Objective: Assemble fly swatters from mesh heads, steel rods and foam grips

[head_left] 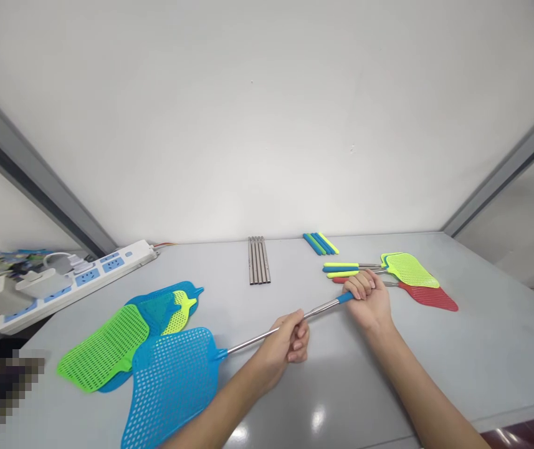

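A blue fly swatter (173, 380) with a telescopic metal shaft slants up to the right across the table, its perforated head at lower left. My left hand (285, 346) is closed around the middle of the shaft. The blue grip at the far end is in my right hand (367, 299), whose fingers wrap round it and hide part of it. Just behind my right hand lie several swatters, among them a yellow one (409, 269) and a red one (430, 296), their handles pointing left.
Loose swatter heads, one green (108, 349) and others blue and yellow, overlap at left. Several metal tubes (259, 260) lie side by side near the wall, with coloured grips (321, 244) to their right. A white power strip (80, 284) with plugs runs along the left edge.
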A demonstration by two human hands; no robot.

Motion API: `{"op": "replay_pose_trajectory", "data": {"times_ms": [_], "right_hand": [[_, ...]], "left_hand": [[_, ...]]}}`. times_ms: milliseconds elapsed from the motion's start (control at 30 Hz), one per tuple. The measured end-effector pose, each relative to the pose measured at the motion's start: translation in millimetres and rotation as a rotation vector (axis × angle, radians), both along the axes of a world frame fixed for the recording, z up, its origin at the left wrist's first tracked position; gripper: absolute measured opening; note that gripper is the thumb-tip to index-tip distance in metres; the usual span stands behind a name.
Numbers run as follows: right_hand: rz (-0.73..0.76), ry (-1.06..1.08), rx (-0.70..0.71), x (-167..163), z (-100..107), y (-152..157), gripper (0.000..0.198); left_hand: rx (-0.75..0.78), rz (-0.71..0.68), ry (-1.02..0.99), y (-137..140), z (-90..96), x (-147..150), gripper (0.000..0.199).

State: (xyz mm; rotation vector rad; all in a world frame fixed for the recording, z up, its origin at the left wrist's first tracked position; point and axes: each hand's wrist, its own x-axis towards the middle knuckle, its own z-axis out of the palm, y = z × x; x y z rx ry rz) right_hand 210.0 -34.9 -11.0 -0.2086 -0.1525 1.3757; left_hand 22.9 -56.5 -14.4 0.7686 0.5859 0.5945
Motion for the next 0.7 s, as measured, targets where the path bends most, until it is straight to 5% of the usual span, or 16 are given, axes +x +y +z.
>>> {"op": "replay_pose_trajectory", "data": {"times_ms": [300, 700], "right_hand": [[-0.086, -0.062, -0.028, -11.6, -7.3, -1.3, 0.031], [-0.074, -0.049, -0.065, -20.9, -14.6, -3.1, 0.03]], "left_hand": [[-0.188, -0.109, -0.137, 1.5, 3.0, -8.5, 0.03], [-0.174, -0.058, -0.087, -0.2, -3.3, -5.2, 0.034]]}}
